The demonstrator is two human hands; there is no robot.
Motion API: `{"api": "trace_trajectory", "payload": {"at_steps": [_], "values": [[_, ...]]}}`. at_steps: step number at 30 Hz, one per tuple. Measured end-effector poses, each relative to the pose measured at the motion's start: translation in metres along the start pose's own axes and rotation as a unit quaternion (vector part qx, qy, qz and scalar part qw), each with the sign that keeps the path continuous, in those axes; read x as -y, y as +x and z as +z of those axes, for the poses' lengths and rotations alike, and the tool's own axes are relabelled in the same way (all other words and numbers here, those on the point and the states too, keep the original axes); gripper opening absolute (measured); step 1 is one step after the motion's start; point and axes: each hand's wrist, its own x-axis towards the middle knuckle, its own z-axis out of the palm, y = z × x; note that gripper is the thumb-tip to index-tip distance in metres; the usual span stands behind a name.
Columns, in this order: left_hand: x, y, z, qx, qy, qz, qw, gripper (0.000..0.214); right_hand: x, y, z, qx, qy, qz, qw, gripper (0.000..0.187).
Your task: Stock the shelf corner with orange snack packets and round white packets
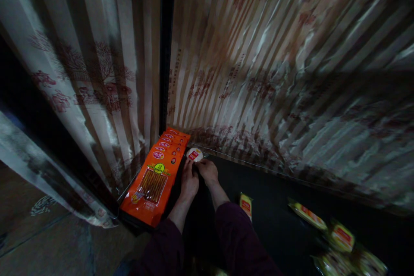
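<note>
A round white packaged snack (194, 154) with a red label lies at the back of a black shelf (268, 207), beside the cloth. My left hand (189, 180) reaches its near edge, fingers closed on it. From the right, my right hand (208, 171) grips its lower right edge with bent fingers. My hands partly cover the pack. Immediately left of my left hand is a row of overlapping orange snack packets (158, 155); the front one has a window showing brown sticks.
One yellow packet (246, 205) lies right of my right forearm. Farther right are a long yellow packet (307, 214), another yellow packet (342, 237) and clear-wrapped packs (334, 263). Printed cloth (258, 73) hangs behind and at left (97, 73), with a dark post (166, 43) at the corner.
</note>
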Motion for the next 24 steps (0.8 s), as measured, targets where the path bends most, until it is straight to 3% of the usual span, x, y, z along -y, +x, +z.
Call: {"api": "trace_trajectory", "payload": {"at_steps": [5, 14, 24], "values": [[0.0, -0.002, 0.002, -0.014, 0.007, 0.008, 1.0, 0.048, -0.005, -0.007, 0.008, -0.059, 0.113, -0.05, 0.991, 0.011], [-0.005, -0.006, 0.0, -0.053, 0.027, 0.008, 0.998, 0.04, -0.018, -0.019, 0.011, -0.074, 0.158, -0.115, 0.978, 0.017], [-0.008, 0.004, -0.005, 0.015, 0.029, 0.004, 0.999, 0.047, -0.011, -0.003, 0.009, -0.046, 0.128, -0.102, 0.985, 0.011]]}}
